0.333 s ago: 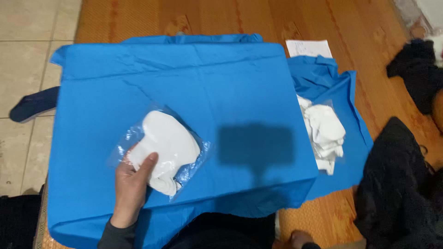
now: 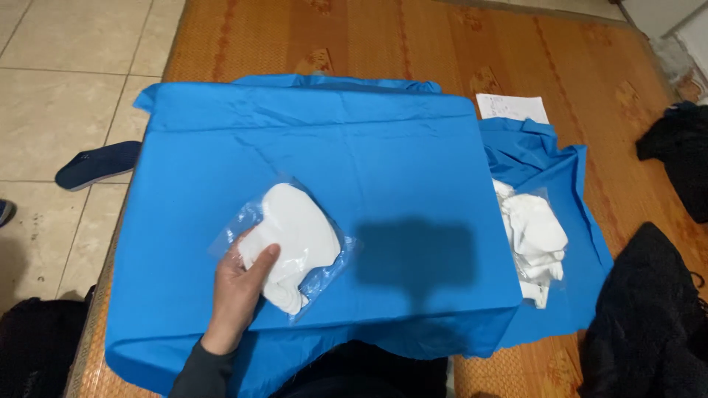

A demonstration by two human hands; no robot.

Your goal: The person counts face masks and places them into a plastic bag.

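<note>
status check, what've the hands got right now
Left hand gripping clear bag of white items on blue cloth. Right hand out of view. Second white pile off to the right, apart.

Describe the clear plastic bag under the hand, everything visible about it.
The clear plastic bag is a thin, glossy, crinkled pouch holding folded white fabric pieces that fill most of it. It lies flat, turned at an angle, on the blue cloth, left of the dark shadow. The left hand rests on its lower left corner, thumb pressing on top of the white contents. Whether the bag is sealed cannot be told. Nothing else touches it.
</note>
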